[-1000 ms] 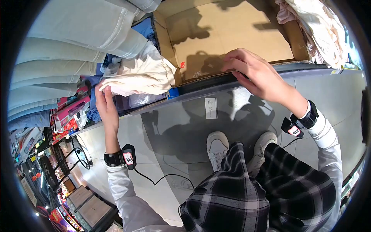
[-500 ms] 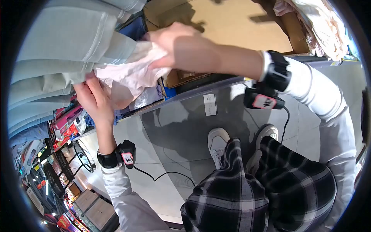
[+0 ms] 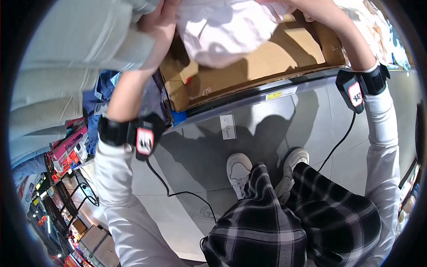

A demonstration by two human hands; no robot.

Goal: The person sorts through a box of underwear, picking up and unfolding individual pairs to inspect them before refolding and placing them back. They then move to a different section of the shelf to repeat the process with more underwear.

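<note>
So there's this cardboard box [image 3: 249,76] on the shelf, and a pale pinkish-white cloth [image 3: 222,33] is up over it, bunched and sagging a bit in the middle, covering a good part of the box from where I'm standing. Left hand [image 3: 163,17] is up at the box's left side, right beside the cloth's edge, and the right hand [image 3: 307,6] is over toward the box's right side, near the cloth's other edge. Fingers? Most of them are out of sight on both hands, so honestly can't tell if they're pinching the fabric or just touching it. Big row of pale hanging clothes [image 3: 49,40] to the left of the box — some of it hangs right across the left hand's forearm. Off to the box's right there's a heap of light-coloured fabric [image 3: 371,29]. Just below the box's front edge sits a yellow-and-white label [image 3: 281,93] — and farther below that, two white shoes [image 3: 239,171] on the floor.
</note>
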